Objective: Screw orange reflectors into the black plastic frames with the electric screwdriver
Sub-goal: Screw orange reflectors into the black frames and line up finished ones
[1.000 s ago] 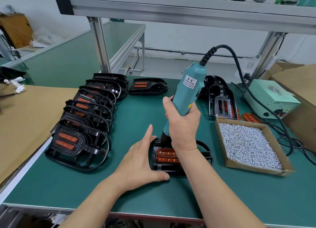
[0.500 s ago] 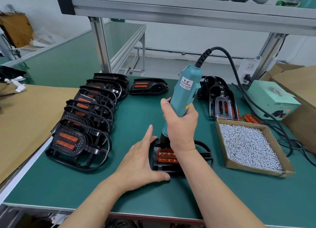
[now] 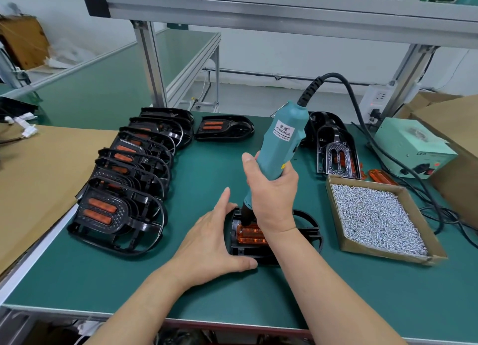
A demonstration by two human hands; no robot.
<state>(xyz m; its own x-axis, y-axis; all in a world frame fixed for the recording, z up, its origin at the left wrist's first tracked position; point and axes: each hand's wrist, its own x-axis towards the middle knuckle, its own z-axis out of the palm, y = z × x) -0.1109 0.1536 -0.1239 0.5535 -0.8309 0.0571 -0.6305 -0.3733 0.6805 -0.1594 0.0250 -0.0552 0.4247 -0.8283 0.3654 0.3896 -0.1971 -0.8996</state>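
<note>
Green mat under a shelf. My right hand wraps the driver, left hand rests straight-fingered on the frame; neither has shifted.

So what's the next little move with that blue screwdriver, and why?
Probably press down and drive the screw. The right hand grips the electric screwdriver with its tip at the far left corner of the orange reflector seated in the black frame, while the left hand braces the frame's left side. The screw itself is hidden.
</note>
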